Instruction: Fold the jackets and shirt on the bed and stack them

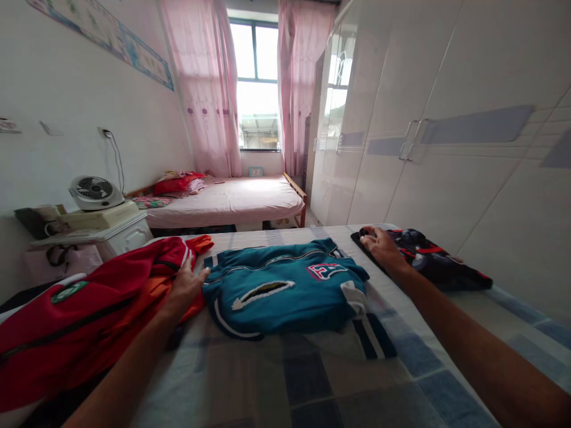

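A teal jacket (272, 291) with a zip, a white-edged pocket and a letter patch lies folded on the bed before me. My left hand (186, 279) is open between this jacket's left edge and the red jacket (102, 291), thumb and fingers apart. Orange clothing (156, 291) lies against the red jacket. Over on the right, a black garment (446, 264) with red trim lies flat. My right hand (379, 246) is at its far left corner, fingers closed on the dark fabric edge.
The checked bedsheet (250, 386) spreads under the clothes. Beyond stands a second bed (241, 199) below a window. White wardrobe doors (423, 178) line the right side. At left, a fan (96, 191) sits on a box upon a white cabinet (129, 235).
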Available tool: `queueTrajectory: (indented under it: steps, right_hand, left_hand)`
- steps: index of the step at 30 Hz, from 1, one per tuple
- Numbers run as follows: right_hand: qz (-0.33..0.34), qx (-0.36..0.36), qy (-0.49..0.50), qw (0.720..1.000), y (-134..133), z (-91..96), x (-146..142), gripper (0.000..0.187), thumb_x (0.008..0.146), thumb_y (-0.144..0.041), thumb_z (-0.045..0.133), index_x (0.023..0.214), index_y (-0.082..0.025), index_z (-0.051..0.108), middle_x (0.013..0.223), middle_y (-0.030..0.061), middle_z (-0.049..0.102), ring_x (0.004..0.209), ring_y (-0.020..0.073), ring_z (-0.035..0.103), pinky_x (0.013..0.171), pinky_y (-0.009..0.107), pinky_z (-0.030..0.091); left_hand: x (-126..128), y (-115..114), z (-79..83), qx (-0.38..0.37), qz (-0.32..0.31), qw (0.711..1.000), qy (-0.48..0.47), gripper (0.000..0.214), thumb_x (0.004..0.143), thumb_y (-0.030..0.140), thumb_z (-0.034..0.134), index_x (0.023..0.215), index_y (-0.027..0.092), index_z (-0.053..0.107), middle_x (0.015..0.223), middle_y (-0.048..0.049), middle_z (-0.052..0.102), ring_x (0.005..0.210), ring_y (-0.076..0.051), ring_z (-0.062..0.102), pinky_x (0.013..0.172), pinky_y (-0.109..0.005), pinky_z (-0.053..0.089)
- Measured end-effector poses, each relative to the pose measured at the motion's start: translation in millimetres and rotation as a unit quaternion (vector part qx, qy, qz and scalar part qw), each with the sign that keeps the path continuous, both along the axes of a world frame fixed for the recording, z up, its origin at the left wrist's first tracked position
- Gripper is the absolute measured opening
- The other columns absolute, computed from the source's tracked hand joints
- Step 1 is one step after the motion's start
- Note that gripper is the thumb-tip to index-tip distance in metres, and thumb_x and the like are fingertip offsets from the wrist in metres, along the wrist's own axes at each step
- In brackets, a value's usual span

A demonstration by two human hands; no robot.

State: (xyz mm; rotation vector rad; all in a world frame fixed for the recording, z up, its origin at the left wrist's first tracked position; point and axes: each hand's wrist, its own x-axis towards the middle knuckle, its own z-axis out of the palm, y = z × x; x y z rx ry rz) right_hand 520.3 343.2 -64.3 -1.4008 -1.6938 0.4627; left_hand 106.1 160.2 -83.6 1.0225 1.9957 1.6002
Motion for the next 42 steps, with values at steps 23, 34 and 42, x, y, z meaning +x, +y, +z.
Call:
queueTrajectory:
  steps: [23, 34, 42]
  right_hand:
    - [0.179, 0.04, -0.285, 0.941, -147, -27.1, -20, 0.028, 0.082, -0.02, 0.039, 0.099, -0.02, 0.06, 0.1, 0.0094, 0.064, 0.087, 0.0223, 0.06, 0.077, 0.034, 0.046]
    - [0.505, -0.218, -0.145, 0.823, -226, 38.8, -30, 0.019, 0.081, -0.034, 0.056, 0.094, -0.025, 0.068, 0.088, 0.0002, 0.068, 0.081, 0.0151, 0.06, 0.067, 0.022, 0.047]
    - [0.243, -0.114, -0.011, 0.963, -141, -9.2, -10, 0.033, 0.087, -0.044, 0.043, 0.097, -0.02, 0.063, 0.093, 0.0055, 0.067, 0.087, 0.0197, 0.062, 0.078, 0.033, 0.048]
  left_hand:
    - [68, -7, 22.3, -0.071, -0.092, 0.885, 0.451, 0.028, 0.086, 0.024, 0.04, 0.108, 0.021, 0.058, 0.111, -0.0076, 0.06, 0.098, -0.025, 0.059, 0.082, -0.032, 0.044]
    - [3, -67, 35.0, -0.105, -0.277, 0.95, 0.103, 0.014, 0.058, 0.024, 0.067, 0.071, 0.023, 0.072, 0.08, -0.0031, 0.07, 0.083, -0.027, 0.061, 0.079, -0.029, 0.048]
    - [-29, -59, -15.5, -0.108, -0.2, 0.971, 0.073, 0.037, 0.056, 0.045, 0.074, 0.086, 0.023, 0.074, 0.106, -0.0079, 0.071, 0.106, -0.032, 0.059, 0.097, -0.034, 0.042]
